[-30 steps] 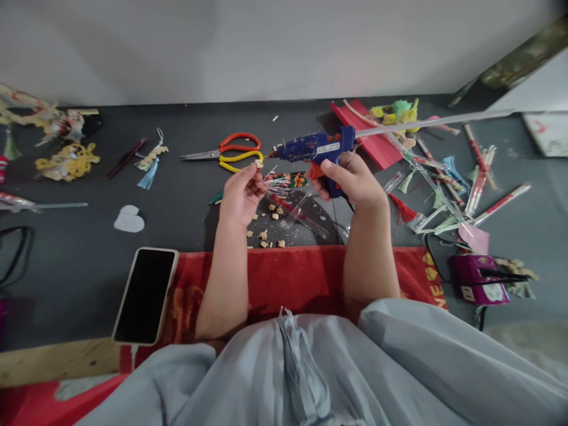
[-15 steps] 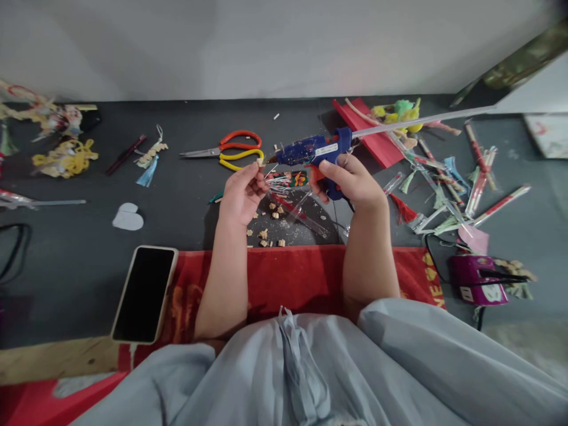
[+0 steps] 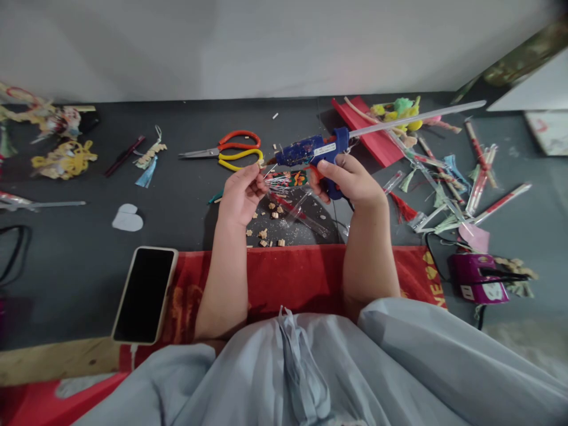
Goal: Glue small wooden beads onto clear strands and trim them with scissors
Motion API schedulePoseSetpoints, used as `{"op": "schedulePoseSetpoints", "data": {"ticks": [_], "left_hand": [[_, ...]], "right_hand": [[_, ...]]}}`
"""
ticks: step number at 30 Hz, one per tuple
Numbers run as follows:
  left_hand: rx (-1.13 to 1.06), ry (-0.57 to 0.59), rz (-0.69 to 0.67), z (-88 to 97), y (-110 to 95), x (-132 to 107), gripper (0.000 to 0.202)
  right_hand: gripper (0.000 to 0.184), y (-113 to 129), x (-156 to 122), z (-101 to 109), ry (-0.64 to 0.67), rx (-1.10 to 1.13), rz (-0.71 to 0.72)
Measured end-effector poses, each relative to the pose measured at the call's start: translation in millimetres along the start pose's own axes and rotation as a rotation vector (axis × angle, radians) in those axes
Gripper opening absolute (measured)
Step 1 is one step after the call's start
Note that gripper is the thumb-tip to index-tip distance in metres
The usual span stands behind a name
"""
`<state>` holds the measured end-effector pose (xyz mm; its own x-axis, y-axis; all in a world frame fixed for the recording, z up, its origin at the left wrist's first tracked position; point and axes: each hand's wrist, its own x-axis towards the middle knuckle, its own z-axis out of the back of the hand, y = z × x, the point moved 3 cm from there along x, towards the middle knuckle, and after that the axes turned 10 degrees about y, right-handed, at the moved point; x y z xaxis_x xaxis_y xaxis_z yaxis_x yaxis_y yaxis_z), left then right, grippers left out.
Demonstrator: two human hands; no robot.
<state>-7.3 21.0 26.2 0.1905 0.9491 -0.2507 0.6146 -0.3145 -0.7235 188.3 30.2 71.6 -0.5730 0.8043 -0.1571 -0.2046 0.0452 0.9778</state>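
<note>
My right hand (image 3: 344, 177) is wrapped round the handle of a blue hot glue gun (image 3: 302, 150), fingers at its orange trigger. A long clear glue stick (image 3: 412, 120) sticks out of the gun's back end. My left hand (image 3: 243, 192) pinches a small pale wooden piece (image 3: 261, 163) between thumb and fingertips. The gun's nozzle points left and is at or very close to that piece; whether they touch I cannot tell. Below the gun lie thin white sticks (image 3: 278, 182) on a patterned green and orange item (image 3: 298, 178). Several small wooden pieces (image 3: 263, 234) are scattered nearer me.
Scissors (image 3: 222, 152) with red and yellow handles lie behind my left hand. A phone (image 3: 145, 294) rests at front left, on the edge of a red towel (image 3: 293, 278). To the right are a red folder (image 3: 381, 142), tasselled sticks (image 3: 481, 171) and a purple box (image 3: 477, 278).
The glue gun has shifted slightly left, its nozzle closer to the wooden piece in my left hand. Its glue stick has moved left with it. My left hand is nearly still.
</note>
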Motion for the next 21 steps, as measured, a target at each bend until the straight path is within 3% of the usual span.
{"op": "schedulePoseSetpoints", "data": {"ticks": [21], "left_hand": [[-0.039,0.027,-0.008,-1.5,-1.6,-0.7,0.017]], "right_hand": [[0.047,-0.9,0.5,0.1,0.014,0.032,0.023]]}}
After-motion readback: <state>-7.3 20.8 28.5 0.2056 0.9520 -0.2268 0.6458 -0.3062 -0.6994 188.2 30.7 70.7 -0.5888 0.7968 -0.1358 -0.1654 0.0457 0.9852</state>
